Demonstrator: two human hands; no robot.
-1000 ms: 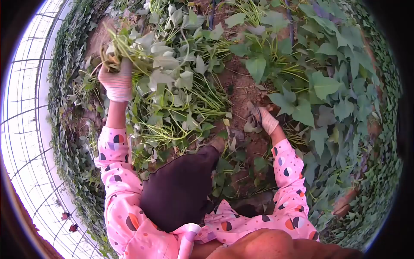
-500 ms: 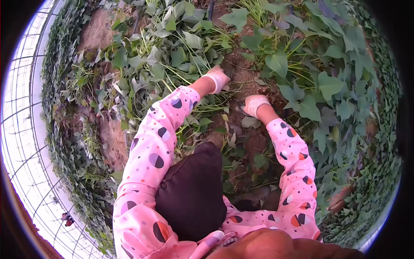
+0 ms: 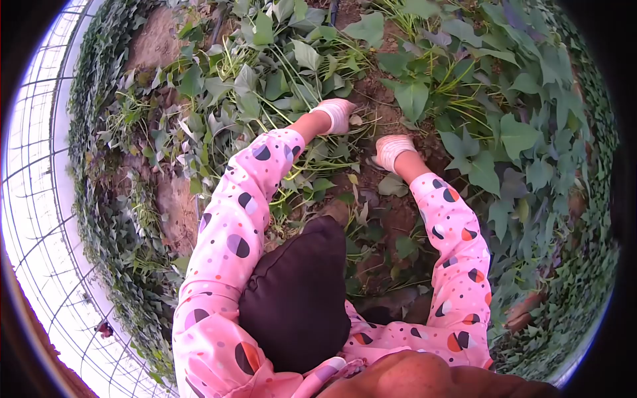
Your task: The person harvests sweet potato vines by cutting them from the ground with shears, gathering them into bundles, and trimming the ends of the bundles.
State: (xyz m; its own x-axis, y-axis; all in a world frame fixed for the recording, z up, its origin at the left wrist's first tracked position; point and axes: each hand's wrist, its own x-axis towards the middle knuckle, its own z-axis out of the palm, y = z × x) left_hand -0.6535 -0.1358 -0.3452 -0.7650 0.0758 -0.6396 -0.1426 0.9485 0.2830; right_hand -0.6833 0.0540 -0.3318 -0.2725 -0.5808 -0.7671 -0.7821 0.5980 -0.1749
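My left hand, in a pale striped glove, is low over the soil beside cut-looking green vine stems and broad leaves. Its fingers look curled, but what they hold is hidden. To its right and a little nearer me, my right hand wears the same kind of glove and is closed like a fist. Whatever is inside it does not show. Bare brown soil runs between the two hands. A leafy plant with heart-shaped leaves grows just beyond my right hand.
A heap of tangled vines lies to the left. Dense foliage fills the right side. My dark-covered knee is bent below my left arm. A pale wall with a dark grid curves along the far left.
My right hand has moved slightly up, away from me. A dark edge under it earlier no longer shows. My left hand stays nearly in place, turned a little; the view has shifted slightly.
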